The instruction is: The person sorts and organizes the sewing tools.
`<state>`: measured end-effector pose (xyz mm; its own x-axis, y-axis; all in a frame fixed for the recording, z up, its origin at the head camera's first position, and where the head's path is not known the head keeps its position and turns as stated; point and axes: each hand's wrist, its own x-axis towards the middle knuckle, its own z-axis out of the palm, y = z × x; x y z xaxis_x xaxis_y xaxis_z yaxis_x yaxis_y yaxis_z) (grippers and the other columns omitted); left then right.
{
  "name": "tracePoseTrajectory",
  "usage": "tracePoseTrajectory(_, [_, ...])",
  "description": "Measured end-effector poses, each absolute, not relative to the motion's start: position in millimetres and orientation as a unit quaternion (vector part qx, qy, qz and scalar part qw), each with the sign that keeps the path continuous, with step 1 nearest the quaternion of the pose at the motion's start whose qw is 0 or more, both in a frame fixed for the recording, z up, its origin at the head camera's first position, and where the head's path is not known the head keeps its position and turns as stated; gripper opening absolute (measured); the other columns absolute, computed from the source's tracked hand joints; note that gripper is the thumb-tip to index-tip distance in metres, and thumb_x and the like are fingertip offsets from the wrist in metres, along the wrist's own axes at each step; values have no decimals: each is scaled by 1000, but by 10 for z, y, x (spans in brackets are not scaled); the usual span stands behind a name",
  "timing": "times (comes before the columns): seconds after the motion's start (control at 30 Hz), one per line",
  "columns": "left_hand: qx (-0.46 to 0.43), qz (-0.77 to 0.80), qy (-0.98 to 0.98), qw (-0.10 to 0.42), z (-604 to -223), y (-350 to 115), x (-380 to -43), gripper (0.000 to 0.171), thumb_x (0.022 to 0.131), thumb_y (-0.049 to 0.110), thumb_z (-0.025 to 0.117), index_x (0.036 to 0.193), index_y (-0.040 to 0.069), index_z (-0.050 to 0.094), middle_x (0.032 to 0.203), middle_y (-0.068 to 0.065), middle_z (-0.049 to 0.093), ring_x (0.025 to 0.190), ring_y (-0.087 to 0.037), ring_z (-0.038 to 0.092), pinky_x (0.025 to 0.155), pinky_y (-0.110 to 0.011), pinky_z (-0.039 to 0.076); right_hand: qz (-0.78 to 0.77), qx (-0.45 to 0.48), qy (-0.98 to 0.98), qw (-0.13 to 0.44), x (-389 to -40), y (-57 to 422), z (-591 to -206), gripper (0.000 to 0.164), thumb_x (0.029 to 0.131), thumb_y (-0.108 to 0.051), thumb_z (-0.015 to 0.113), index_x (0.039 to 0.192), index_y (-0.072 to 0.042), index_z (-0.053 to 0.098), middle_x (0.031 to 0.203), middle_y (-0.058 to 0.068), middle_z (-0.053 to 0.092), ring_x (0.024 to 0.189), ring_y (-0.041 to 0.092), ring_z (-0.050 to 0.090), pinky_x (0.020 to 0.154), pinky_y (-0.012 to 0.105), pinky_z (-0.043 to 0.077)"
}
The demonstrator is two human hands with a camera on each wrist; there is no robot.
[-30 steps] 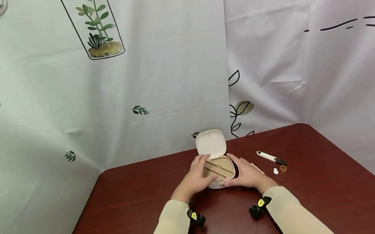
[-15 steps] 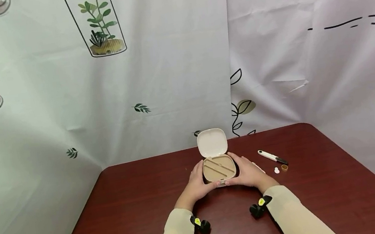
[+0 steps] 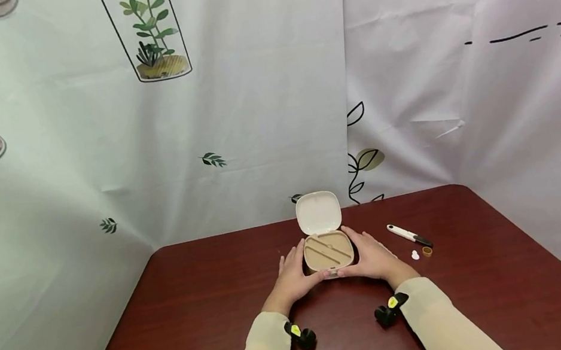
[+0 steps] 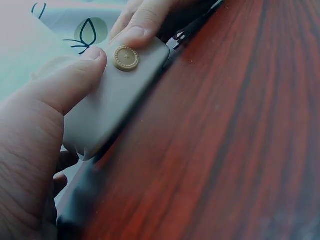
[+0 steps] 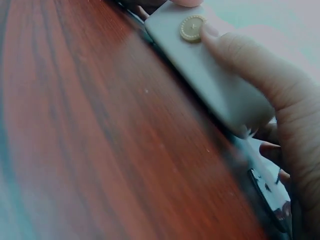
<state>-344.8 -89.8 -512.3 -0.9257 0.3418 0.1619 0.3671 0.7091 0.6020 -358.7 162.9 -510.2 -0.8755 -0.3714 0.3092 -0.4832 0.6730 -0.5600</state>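
Note:
A small cream case (image 3: 332, 272) stands on the table with its rounded lid (image 3: 319, 213) raised at the back. Inside lies a tan insert (image 3: 320, 260) with diagonal grooves. My left hand (image 3: 291, 277) grips the case's left side, and my right hand (image 3: 373, 259) grips the right side. Both thumbs lie along the front wall, their tips close to a round beaded button (image 4: 126, 58) in the left wrist view. The same front wall (image 5: 210, 75) shows in the right wrist view. The fingers behind the case are partly hidden.
To the right on the dark red table (image 3: 197, 308) lie a white and black pen-shaped tool (image 3: 409, 235), a small white piece (image 3: 414, 255) and a tan ring (image 3: 427, 251). A printed white curtain (image 3: 249, 113) hangs behind the table.
My left hand has moved off the top of the insert to the case's left side, its thumb now at the front wall. The right hand keeps its hold.

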Motion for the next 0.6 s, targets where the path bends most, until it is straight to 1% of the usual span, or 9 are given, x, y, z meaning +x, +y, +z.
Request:
tracePoseTrajectory(0.13, [-185, -322, -928, 27, -5130, -898, -3444, 108, 84, 66, 69, 161, 7, 23, 161, -15, 35, 150, -37, 27, 120, -62, 7, 328, 241, -909, 94, -3591, 1733, -5015, 111, 74, -55, 84, 155, 1, 32, 148, 21, 50, 139, 38, 44, 119, 59, 20])
tracePoseTrajectory(0.2, [-181, -317, -931, 31, -5132, -898, -3453, 108, 84, 67, 69, 161, 8, 24, 161, -13, 35, 150, -36, 28, 120, -63, 6, 333, 233, -909, 96, -3596, 1832, -4944, 106, 78, -51, 83, 155, 2, 33, 148, 21, 50, 140, 40, 42, 118, 60, 22])
tracePoseTrajectory(0.27, [-176, -309, -934, 33, -5138, -900, -3461, 109, 82, 70, 68, 162, 10, 24, 161, -11, 36, 150, -36, 28, 119, -64, 6, 337, 216, -911, 99, -3600, 1957, -4880, 99, 83, -49, 80, 155, 1, 34, 151, 22, 47, 140, 41, 41, 116, 61, 26])
tracePoseTrajectory(0.37, [-170, -300, -938, 35, -5140, -901, -3464, 110, 81, 72, 67, 161, 10, 25, 161, -9, 37, 150, -37, 28, 118, -66, 6, 333, 173, -920, 115, -3609, 2165, -4809, 85, 90, -42, 75, 153, 0, 38, 152, 25, 43, 138, 45, 42, 111, 62, 32])
tracePoseTrajectory(0.47, [-167, -289, -942, 33, -5137, -895, -3457, 112, 80, 75, 66, 161, 9, 25, 161, -9, 36, 150, -38, 26, 118, -66, 5, 320, 108, -933, 124, -3607, 2366, -4770, 72, 94, -34, 70, 151, 1, 41, 151, 28, 41, 135, 47, 42, 109, 63, 35])
tracePoseTrajectory(0.53, [-165, -283, -944, 34, -5133, -891, -3455, 113, 80, 76, 66, 161, 9, 25, 161, -9, 36, 150, -40, 25, 118, -66, 5, 312, 68, -940, 119, -3600, 2479, -4755, 66, 95, -28, 68, 149, 2, 43, 148, 30, 42, 135, 48, 41, 107, 64, 35])
tracePoseTrajectory(0.6, [-164, -279, -945, 36, -5130, -884, -3456, 112, 80, 76, 65, 161, 10, 26, 161, -9, 36, 150, -41, 24, 118, -66, 5, 311, 34, -945, 100, -3576, 2570, -4734, 63, 95, -24, 66, 147, 4, 44, 144, 31, 45, 131, 49, 44, 104, 64, 38])
